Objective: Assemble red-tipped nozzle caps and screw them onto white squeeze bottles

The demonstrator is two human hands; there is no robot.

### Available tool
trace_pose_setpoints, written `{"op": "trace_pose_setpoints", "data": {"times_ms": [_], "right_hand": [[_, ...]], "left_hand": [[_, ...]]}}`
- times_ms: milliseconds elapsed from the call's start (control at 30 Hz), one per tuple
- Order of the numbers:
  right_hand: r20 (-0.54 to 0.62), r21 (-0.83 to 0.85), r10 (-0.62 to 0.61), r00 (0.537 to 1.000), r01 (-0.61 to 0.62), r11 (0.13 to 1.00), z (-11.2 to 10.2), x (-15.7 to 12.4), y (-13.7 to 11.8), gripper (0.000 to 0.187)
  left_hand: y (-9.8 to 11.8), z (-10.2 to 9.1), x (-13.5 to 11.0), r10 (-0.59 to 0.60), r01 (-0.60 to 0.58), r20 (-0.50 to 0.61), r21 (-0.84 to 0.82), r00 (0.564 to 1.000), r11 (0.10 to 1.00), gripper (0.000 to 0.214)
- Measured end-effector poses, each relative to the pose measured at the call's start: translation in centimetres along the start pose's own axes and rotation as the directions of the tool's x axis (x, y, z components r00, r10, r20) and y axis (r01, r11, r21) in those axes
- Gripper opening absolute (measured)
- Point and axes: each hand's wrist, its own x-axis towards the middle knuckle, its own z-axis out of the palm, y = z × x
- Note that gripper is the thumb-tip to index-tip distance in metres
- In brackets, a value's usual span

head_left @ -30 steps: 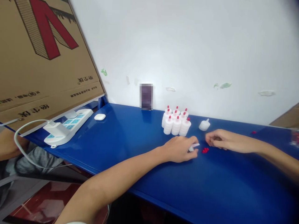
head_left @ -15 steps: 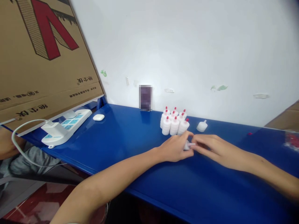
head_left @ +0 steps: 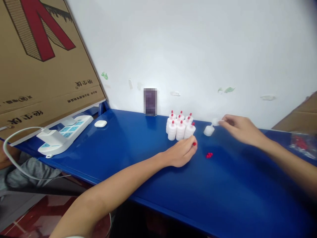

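My left hand (head_left: 182,154) is closed in front of a group of white squeeze bottles (head_left: 180,131) with red caps. A small red cap (head_left: 194,143) shows at its fingertips; whether more is inside the fist is hidden. My right hand (head_left: 239,128) is farther back, near the wall, its fingers pinched at a blurred white piece (head_left: 216,122). Just left of that, a white piece with a narrow spout (head_left: 209,131) lies on the blue table (head_left: 223,195). Several loose red caps (head_left: 209,155) form a small pile right of my left hand.
A clear bag with red pieces (head_left: 300,142) lies at the right. On the left are a power strip (head_left: 64,135) with a plugged-in charger, a white case (head_left: 100,123) and a large carton (head_left: 47,79). A pixelated dark rectangle (head_left: 150,101) stands against the wall.
My hands were together over a white spouted piece; they have parted. My right hand moved back and right, towards the wall. The red pile and the cap at my left fingertips now show.
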Motion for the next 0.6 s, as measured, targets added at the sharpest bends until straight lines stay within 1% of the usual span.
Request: {"op": "trace_pose_setpoints", "data": {"times_ms": [100,233,333,400,467,533,567,600], "right_hand": [[0.062,0.016,-0.034,0.998,0.033,0.999,0.6,0.3,0.5,0.038],[0.050,0.045,-0.063,0.997,0.060,0.997,1.2,1.0,1.1,0.037],[0.064,0.076,-0.071,0.995,0.066,0.995,1.6,1.7,1.9,0.036],[0.090,0.093,-0.080,0.993,0.072,0.993,1.7,1.9,2.2,0.035],[0.052,0.083,-0.075,0.996,0.071,0.994,1.7,1.7,2.0,0.035],[-0.015,0.082,-0.088,0.996,0.089,0.993,1.5,1.0,1.0,0.036],[-0.019,0.097,-0.118,0.993,0.120,0.988,1.4,0.4,0.3,0.036],[0.014,0.133,-0.172,0.985,0.168,0.977,1.2,-0.3,-0.5,0.036]], "left_hand": [[0.1,0.0,0.1,0.052,-0.052,-0.010,-0.011,0.999,0.999,0.025],[0.4,-0.1,-0.1,0.131,-0.132,-0.036,-0.016,0.991,0.991,0.026],[0.3,0.0,-0.2,0.183,-0.185,-0.096,-0.007,0.978,0.983,0.029],[0.2,0.1,-0.3,0.199,-0.200,-0.147,0.009,0.969,0.980,0.032],[0.2,0.3,-0.4,0.206,-0.205,-0.209,0.029,0.956,0.978,0.033],[0.2,0.4,-0.3,0.205,-0.205,-0.302,0.034,0.931,0.978,0.033],[0.3,0.4,-0.3,0.196,-0.200,-0.359,0.026,0.912,0.979,0.033],[0.4,0.5,-0.2,0.177,-0.191,-0.410,0.008,0.895,0.982,0.032]]}}
